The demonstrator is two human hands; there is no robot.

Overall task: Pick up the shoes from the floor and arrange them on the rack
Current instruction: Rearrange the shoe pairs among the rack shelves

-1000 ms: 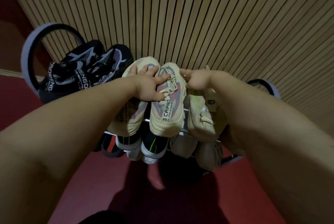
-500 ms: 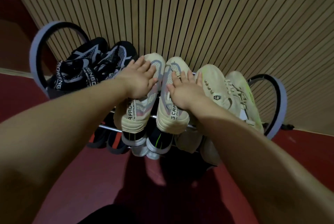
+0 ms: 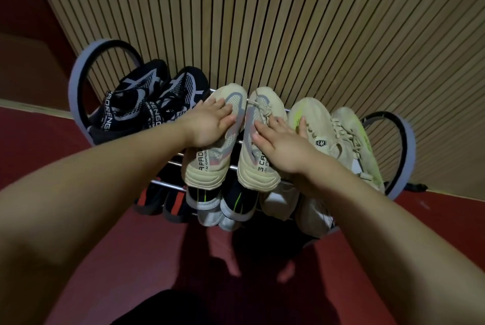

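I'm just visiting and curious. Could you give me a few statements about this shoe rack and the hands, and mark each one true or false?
1. The left hand lies flat on the left beige sneaker, and the right hand on the right beige sneaker. True.
2. The black sneakers sit at the right end of the top tier. False: they are at the left end, and the cream sneakers with neon-green accents are at the right.
3. The shoe rack stands against a slatted wooden wall. True.
4. The lower tier holds no shoes. False: black sneakers with green stripes and others show there.
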